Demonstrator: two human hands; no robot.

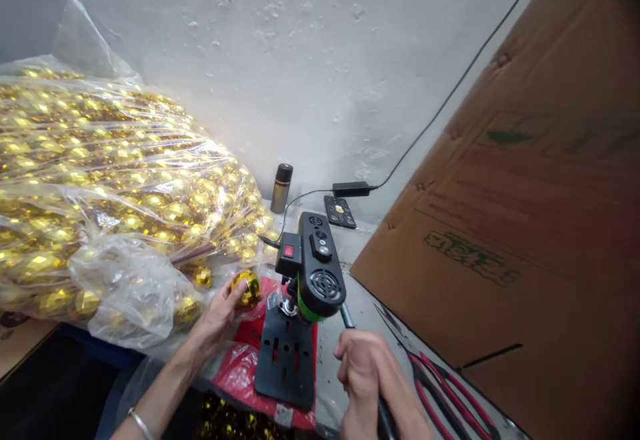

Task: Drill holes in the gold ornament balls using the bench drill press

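Gold heap: at the near edge, below the table, I see glittering gold pieces [227, 419], partly cut off by the frame.
Right hand: my right hand [367, 373] is near, right of centre, fingers curled tight round the lever [347, 317] of the machine.
Scissors: near right, just beyond that hand, a pair of scissors [443, 387] with red-and-black handles lies with its blades pointing far and left.
Left hand: a metal bangle [137, 421] circles the wrist; my left hand [220, 313] pinches one ball between thumb and fingers.
Gold ball: the faceted gold ball [249, 287] sits in that pinch, left of the machine — above the base plate's far left corner as I view it.
Base plate: black, slotted, the base plate [285, 370] rests on red plastic [235, 368].
Machine: the black-and-green machine [323, 273] stands at the middle, a red switch [289, 251] on its left side.
Left side: a large clear bag [120, 173] bulges with gold balls, a crumpled clear plastic [133, 287] in front.
Right side: a big cardboard box [525, 193] leans in.
Far side: a dark-capped bottle [281, 190], a phone [340, 212] and a power adapter [351, 189] — its cord [450, 87] climbing right — lie before the rough wall [290, 60].
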